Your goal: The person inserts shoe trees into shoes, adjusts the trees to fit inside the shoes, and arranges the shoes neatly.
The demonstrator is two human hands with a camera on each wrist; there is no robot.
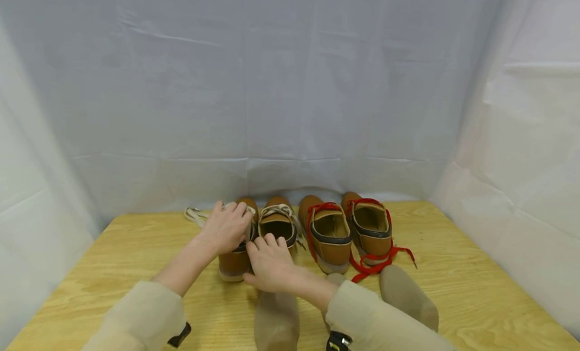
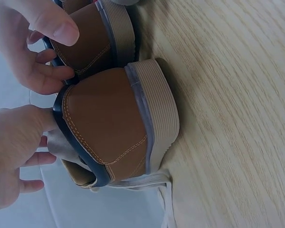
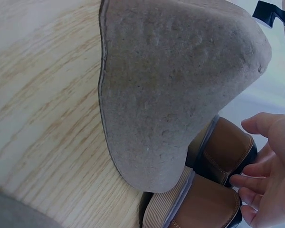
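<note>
My left hand (image 1: 228,227) is over the leftmost brown shoe (image 2: 104,118), which has white laces. In the left wrist view, its thumb and fingers lie on either side of a grey shoe insert (image 2: 61,145) partly inside that shoe's opening. My right hand (image 1: 272,263) is between this shoe and the second white-laced brown shoe (image 1: 277,227), fingers loosely bent at their heel collars and thumb apart. Just below the right hand lies another grey-beige shoe insert (image 3: 166,90), on the table.
Two brown shoes with red laces, a nearer one (image 1: 333,248) and a rightmost one (image 1: 372,235), stand to the right. Further inserts, including a right one (image 1: 408,295), lie in front of them, partly behind my right sleeve. A white lace (image 1: 196,216) trails left on the wooden table (image 1: 476,290).
</note>
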